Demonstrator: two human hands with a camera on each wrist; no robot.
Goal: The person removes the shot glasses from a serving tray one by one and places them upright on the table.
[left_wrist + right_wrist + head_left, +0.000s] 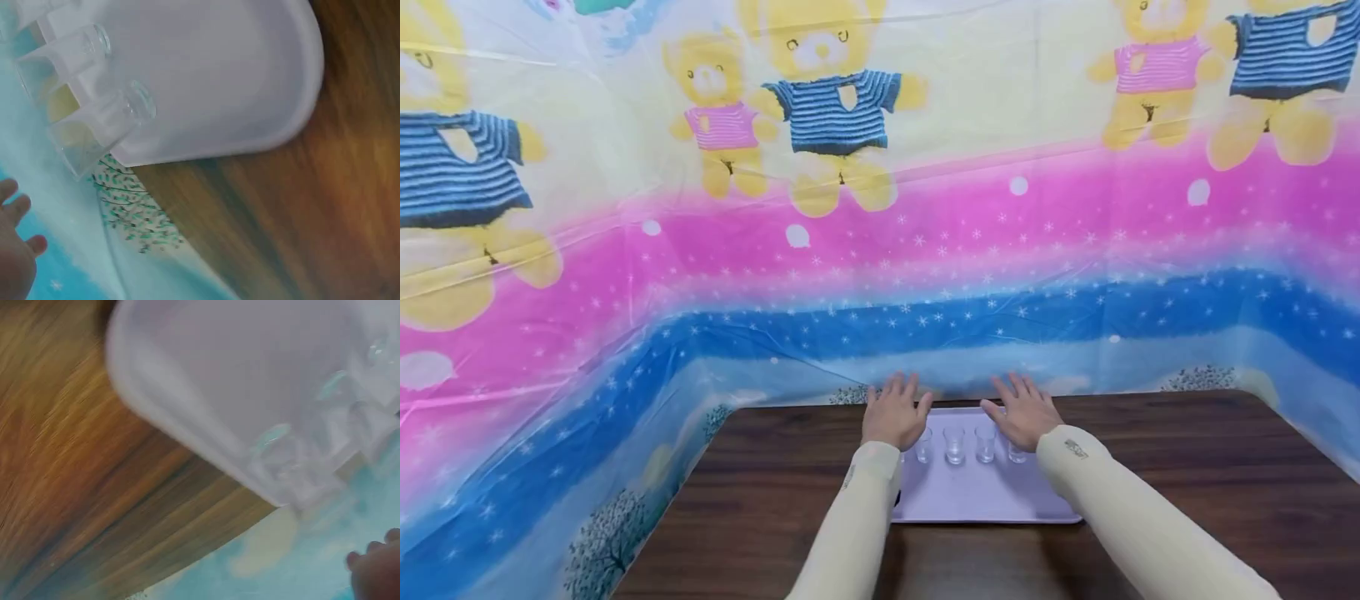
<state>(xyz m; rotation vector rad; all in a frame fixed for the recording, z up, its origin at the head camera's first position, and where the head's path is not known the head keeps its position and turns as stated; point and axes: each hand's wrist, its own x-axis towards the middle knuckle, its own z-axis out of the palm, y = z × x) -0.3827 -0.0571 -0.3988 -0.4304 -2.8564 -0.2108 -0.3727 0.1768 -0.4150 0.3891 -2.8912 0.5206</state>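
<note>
A pale lavender tray [981,496] lies on the dark wooden table. Several small clear glasses [954,447] stand upright in a row near its far edge. My left hand [895,419], fingers spread, is held over the row's left end. Over the right end is my right hand [1028,415], also with fingers stretched out, and both hold nothing. The hands partly hide the outer glasses. In the left wrist view, the end glass [103,128] is apart from the fingers. The right wrist view, rather blurred, has another glass [284,459] by the tray's corner.
Wood-grain tabletop [1187,467] extends on both sides of the tray. A cloth [925,250] printed with bears, snowflakes and trees hangs behind the table and along its sides. Cream sleeves [853,533] cover both forearms.
</note>
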